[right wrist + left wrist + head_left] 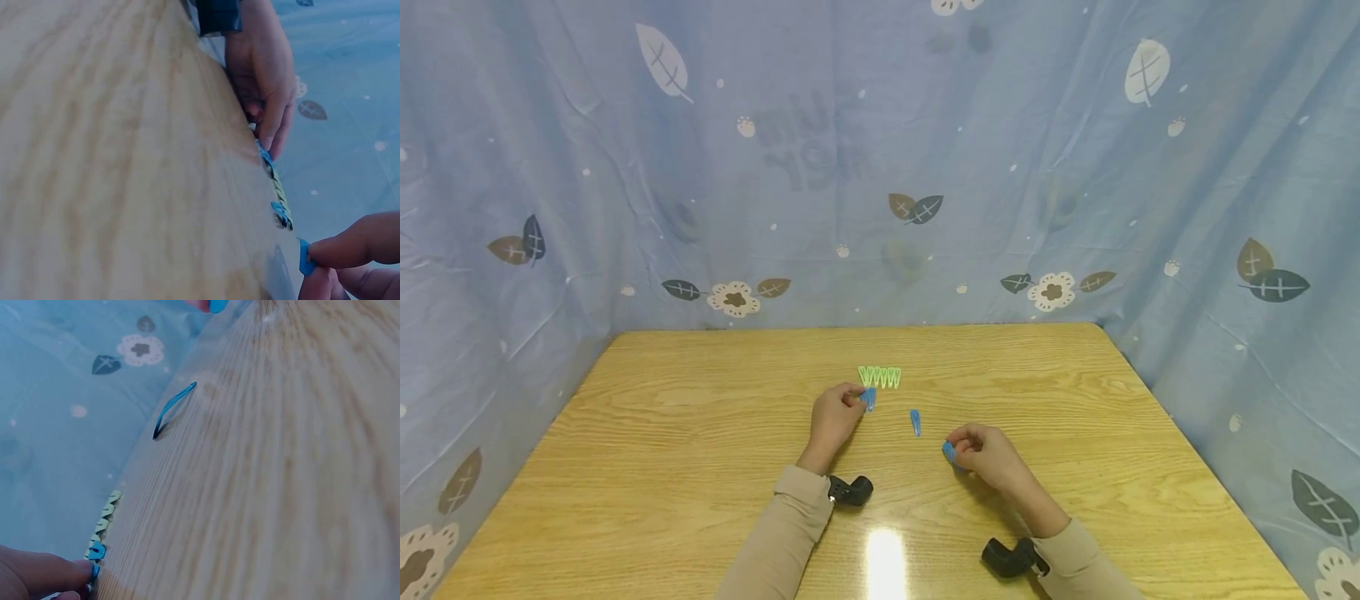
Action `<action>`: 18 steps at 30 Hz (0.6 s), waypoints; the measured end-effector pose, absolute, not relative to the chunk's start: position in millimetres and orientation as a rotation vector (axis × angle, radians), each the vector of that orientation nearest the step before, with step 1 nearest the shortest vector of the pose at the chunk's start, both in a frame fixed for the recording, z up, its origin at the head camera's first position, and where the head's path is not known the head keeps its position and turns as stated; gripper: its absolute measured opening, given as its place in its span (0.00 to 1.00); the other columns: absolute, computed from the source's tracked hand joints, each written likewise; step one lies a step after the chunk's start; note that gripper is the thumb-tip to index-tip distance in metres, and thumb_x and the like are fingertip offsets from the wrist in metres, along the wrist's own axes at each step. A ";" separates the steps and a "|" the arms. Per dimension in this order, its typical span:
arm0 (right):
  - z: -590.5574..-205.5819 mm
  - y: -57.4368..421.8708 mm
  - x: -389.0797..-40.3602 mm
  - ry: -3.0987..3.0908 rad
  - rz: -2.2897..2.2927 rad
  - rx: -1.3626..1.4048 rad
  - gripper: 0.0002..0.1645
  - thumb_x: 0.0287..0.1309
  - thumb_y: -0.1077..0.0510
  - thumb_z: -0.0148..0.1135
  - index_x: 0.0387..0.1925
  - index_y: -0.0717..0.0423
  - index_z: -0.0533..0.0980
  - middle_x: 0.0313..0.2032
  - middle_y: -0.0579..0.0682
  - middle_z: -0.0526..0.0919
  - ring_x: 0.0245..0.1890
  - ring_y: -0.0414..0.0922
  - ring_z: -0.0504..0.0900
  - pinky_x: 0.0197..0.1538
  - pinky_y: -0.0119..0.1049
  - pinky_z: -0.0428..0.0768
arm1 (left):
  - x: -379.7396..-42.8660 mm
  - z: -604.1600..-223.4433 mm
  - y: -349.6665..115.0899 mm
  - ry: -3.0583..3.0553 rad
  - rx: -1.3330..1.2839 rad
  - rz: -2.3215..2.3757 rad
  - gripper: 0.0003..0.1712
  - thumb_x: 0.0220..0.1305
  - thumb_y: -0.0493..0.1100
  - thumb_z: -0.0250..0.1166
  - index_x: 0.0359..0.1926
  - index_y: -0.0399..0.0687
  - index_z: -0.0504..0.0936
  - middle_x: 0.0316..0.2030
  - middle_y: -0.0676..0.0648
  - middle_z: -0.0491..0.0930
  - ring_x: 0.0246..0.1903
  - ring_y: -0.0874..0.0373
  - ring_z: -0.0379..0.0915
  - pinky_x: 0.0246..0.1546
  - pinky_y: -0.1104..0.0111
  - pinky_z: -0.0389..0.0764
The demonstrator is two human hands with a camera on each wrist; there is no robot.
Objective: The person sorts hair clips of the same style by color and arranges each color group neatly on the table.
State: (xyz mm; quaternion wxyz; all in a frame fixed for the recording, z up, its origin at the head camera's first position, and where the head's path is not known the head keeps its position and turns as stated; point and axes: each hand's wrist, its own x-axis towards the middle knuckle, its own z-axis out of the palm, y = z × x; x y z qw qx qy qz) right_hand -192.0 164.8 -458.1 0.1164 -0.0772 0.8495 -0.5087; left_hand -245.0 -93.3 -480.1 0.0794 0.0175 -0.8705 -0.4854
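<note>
Several light green snap hair clips (880, 377) lie side by side in a row on the wooden table. Just in front of the row's left end, my left hand (835, 421) pinches a blue hair clip (95, 572) between thumb and fingers, down at the tabletop. Another blue clip (871, 399) lies right beside it. A single blue hair clip (915, 422) rests apart on the wood between my hands. My right hand (992, 457) holds blue hair clip material (305, 257) between thumb and fingertips; how many clips are there is hidden.
The wooden table (685, 433) reaches back to a blue curtain (865, 167) with leaf and flower prints, which also hangs along both sides. A black wrist camera (852, 491) sits on the left wrist and another black camera (1009, 557) on the right.
</note>
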 end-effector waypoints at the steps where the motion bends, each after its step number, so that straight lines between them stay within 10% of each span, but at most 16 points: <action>1: -458.2 165.1 -192.4 2.481 -1.496 -0.231 0.11 0.57 0.66 0.59 0.43 0.66 0.77 0.32 0.52 0.76 0.29 0.42 0.72 0.28 0.28 0.71 | -244.8 -480.0 -93.2 -2.604 0.053 -1.456 0.13 0.57 0.35 0.65 0.45 0.40 0.84 0.26 0.46 0.79 0.22 0.60 0.68 0.23 0.70 0.69; 18: -453.2 147.6 -205.8 2.415 -1.637 -0.253 0.17 0.56 0.67 0.59 0.48 0.69 0.75 0.38 0.56 0.78 0.35 0.42 0.75 0.35 0.27 0.76 | -243.1 -479.2 -92.7 -2.591 0.039 -1.437 0.13 0.56 0.34 0.65 0.43 0.39 0.84 0.26 0.46 0.79 0.21 0.60 0.68 0.23 0.70 0.69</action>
